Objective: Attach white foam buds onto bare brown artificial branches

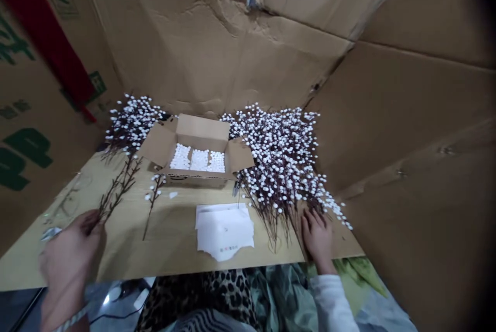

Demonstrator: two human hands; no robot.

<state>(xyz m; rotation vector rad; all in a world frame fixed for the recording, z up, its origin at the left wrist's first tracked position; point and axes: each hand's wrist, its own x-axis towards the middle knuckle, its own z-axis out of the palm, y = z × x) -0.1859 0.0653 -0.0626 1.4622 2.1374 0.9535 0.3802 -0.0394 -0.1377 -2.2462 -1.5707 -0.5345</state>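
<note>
My left hand point(79, 241) is closed around the lower ends of several bare brown twigs point(120, 187), whose forked tops point away from me. At the right side of the table, my right hand point(318, 234) lies with its fingers stretched and slightly apart against the edge of a large pile of white-berry branches point(279, 161). Its fingertips touch the stems there, partly hidden among them. A single short berry sprig point(154, 195) lies between the left hand and an open cardboard box point(197, 174) that holds white beads point(200, 160) in three groups.
A smaller bunch of white-berry branches point(134, 122) sits at the back left. A torn white paper point(225, 231) lies in front of the box. Tall cardboard walls point(217, 53) enclose the table point(170, 249), and a red strip point(58, 42) hangs at left.
</note>
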